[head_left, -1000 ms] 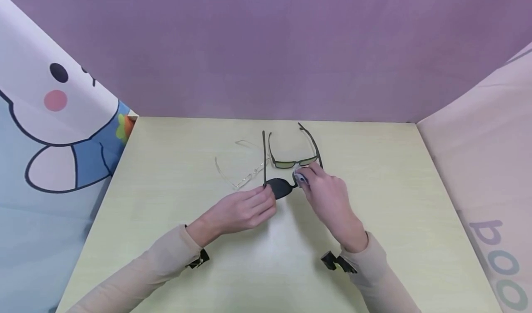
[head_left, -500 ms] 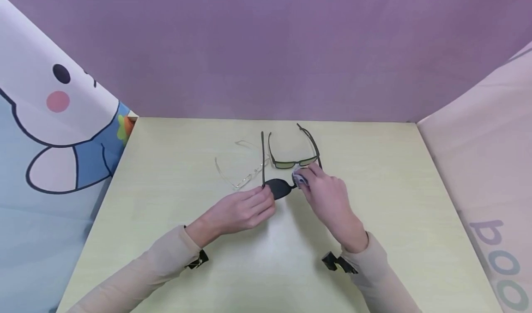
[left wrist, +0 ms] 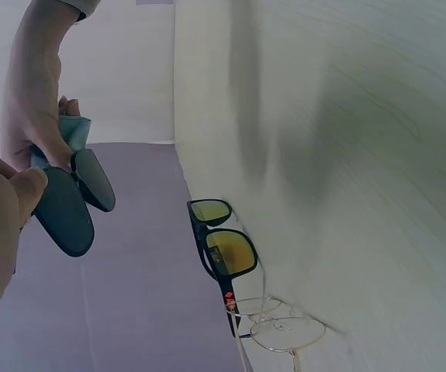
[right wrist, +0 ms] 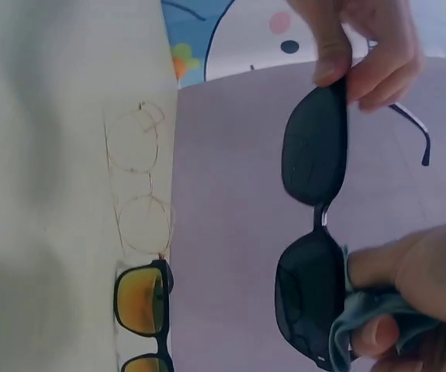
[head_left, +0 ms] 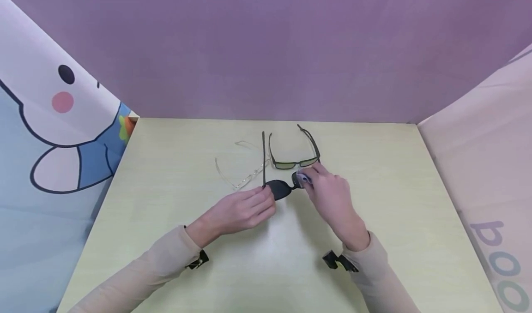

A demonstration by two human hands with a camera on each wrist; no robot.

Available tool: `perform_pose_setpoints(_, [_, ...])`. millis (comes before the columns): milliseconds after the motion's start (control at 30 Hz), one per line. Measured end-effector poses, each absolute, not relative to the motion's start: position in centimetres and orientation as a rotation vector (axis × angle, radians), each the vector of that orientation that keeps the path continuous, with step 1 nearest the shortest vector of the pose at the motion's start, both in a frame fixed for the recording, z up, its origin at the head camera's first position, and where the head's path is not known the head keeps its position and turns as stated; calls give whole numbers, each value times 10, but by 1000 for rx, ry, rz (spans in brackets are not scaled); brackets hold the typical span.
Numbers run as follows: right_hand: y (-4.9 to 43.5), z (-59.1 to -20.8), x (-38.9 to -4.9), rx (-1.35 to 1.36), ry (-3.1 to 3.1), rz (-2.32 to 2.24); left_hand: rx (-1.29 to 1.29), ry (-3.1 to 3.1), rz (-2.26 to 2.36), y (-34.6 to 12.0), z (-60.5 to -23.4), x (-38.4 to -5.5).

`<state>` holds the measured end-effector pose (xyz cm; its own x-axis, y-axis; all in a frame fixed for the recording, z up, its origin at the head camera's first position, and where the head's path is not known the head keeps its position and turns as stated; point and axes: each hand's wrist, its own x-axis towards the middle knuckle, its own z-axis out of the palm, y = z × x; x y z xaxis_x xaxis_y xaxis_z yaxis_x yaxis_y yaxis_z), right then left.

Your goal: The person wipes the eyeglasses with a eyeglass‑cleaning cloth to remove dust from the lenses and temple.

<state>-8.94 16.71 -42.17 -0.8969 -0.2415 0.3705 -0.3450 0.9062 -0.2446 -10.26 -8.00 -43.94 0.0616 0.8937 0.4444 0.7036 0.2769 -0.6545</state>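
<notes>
Dark-lensed sunglasses are held up above the table between both hands. My left hand pinches them at the left hinge corner, with one black temple arm standing up past the fingers. In my right hand a bunched pale blue cloth is gripped against the other lens. The right wrist view shows the cloth folded around that lens's outer edge, thumb on one side and fingers on the other. Part of the cloth is hidden in the palm.
Black-framed glasses with yellow-green lenses lie on the table just beyond the hands. Left of them are thin wire-framed clear glasses. A purple backdrop closes off the far edge, and printed curtains flank both sides.
My right hand and the cloth have shifted slightly right, uncovering more of the dark lens near the bridge. My left hand holds the sunglasses almost still.
</notes>
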Motion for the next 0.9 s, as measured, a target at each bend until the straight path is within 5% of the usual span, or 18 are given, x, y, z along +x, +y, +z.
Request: perform_pose_setpoints(900, [176,-429,-87,458,-2658,381,-1455,-1745,338,-80,-439,-99])
